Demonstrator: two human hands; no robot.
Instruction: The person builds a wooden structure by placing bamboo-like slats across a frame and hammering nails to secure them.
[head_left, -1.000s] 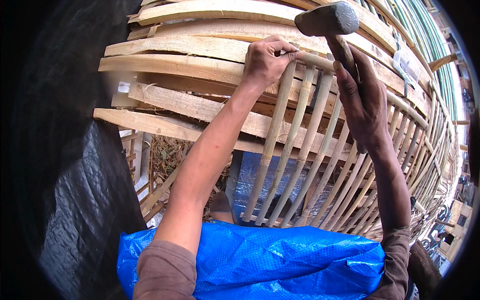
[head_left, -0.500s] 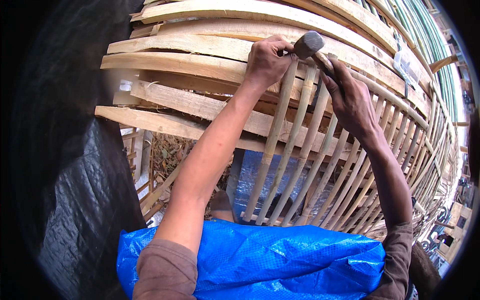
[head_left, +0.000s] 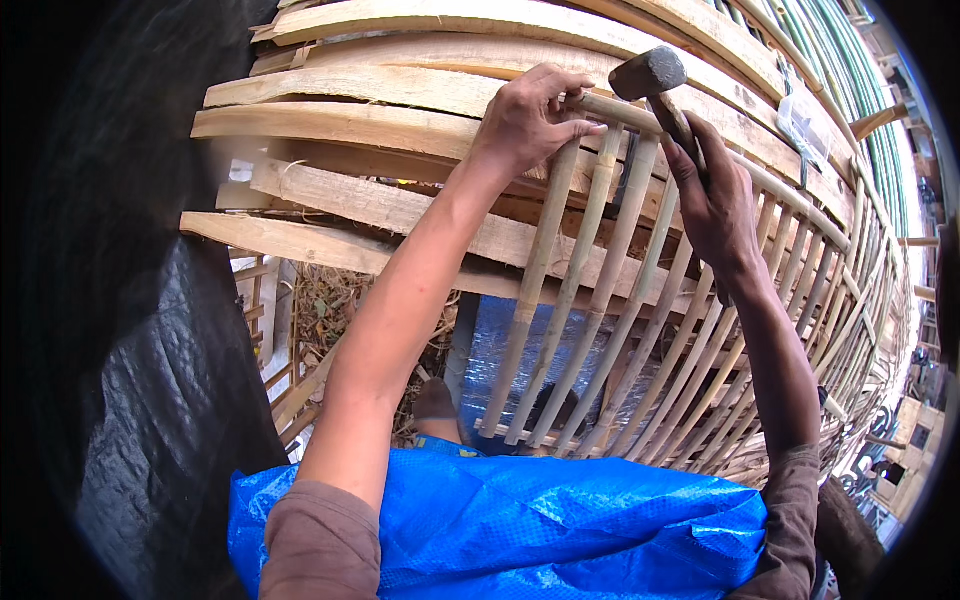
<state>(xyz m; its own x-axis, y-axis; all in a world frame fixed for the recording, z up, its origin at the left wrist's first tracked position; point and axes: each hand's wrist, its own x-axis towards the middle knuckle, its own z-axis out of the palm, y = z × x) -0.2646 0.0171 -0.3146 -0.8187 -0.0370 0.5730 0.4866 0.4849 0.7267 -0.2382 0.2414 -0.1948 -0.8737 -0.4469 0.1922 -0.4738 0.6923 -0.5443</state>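
Observation:
A hammer [head_left: 650,73] with a dark blunt head and a wooden handle is in the grip of my right hand [head_left: 715,200]. Its head is raised just above and to the right of the end of a bamboo rail [head_left: 625,112]. My left hand [head_left: 532,118] clasps that rail's left end, thumb below and fingers above, where the first bamboo slat [head_left: 540,250] meets it. Whether a nail sits between those fingers is hidden. Several thin bamboo slats run from the rail down toward me in a fence-like panel.
Stacked rough wooden planks [head_left: 330,125] lie beyond and under the panel. Dark plastic sheeting [head_left: 170,400] hangs at my left, and a blue tarp [head_left: 560,515] covers my lap. A clear plastic bag [head_left: 803,125] rests on the planks at right. Green poles [head_left: 845,60] lie farther off.
The hammer has lifted away from my left hand toward the upper right. My left hand's thumb has spread lower, uncovering the rail's end.

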